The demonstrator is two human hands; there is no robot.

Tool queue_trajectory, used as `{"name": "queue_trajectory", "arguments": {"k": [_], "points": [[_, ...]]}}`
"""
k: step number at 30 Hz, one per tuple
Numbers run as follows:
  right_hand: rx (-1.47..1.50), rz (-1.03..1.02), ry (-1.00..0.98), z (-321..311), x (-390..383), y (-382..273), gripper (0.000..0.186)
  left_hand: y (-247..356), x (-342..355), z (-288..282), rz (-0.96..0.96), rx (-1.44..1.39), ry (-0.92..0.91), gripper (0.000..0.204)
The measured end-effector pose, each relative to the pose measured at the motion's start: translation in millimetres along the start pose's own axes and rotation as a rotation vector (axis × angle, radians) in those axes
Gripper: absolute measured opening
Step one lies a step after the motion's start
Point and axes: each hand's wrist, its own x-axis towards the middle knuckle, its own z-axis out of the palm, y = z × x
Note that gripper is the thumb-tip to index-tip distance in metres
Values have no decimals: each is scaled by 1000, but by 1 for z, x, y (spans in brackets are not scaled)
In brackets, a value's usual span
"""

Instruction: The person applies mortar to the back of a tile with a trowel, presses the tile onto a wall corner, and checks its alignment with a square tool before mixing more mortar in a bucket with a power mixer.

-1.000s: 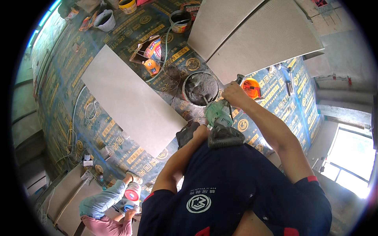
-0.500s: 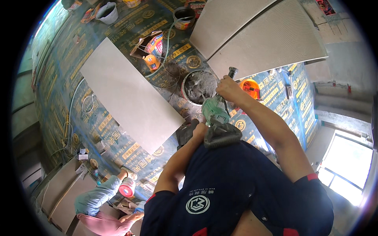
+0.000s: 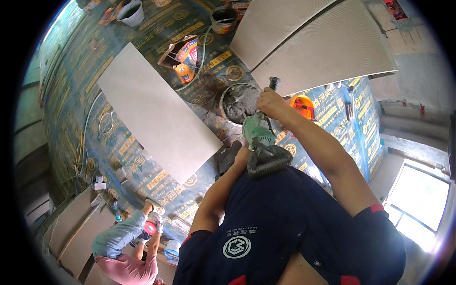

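I hold a green power mixer drill (image 3: pixel 260 138) over a round bucket of grey mortar (image 3: pixel 238 103). My right hand (image 3: pixel 270 103) grips the drill's black side handle, which sticks up past my fingers. My left hand (image 3: pixel 241 155) is mostly hidden behind the drill's grey rear handle and seems closed on it. The drill's shaft points down into the bucket and is hidden by the tool body.
A long grey tile (image 3: pixel 154 111) lies on the blue printed floor covering. Two big tiles (image 3: pixel 313 40) lean at the top. An orange bucket (image 3: pixel 303 105), opened bags (image 3: pixel 183 56), small buckets (image 3: pixel 130 12) and hoses surround the mixing spot. Another person (image 3: pixel 126 240) crouches at lower left.
The view has tilted, so the bucket and tiles have slid down the picture. My right hand has lifted higher on the side handle. The crouching person has shifted slightly.
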Motion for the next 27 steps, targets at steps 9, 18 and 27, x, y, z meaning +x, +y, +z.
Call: {"name": "queue_trajectory", "arguments": {"k": [9,18,27], "points": [[34,-80,-1,13,8,-9,12,13,-17,3,-137,73,115,50],[66,59,-34,18,-36,-1,7,106,-72,-32,-281,95,119,51],[109,311,-262,23,-103,-14,7,68,-42,-18,10,465,83,43]]}}
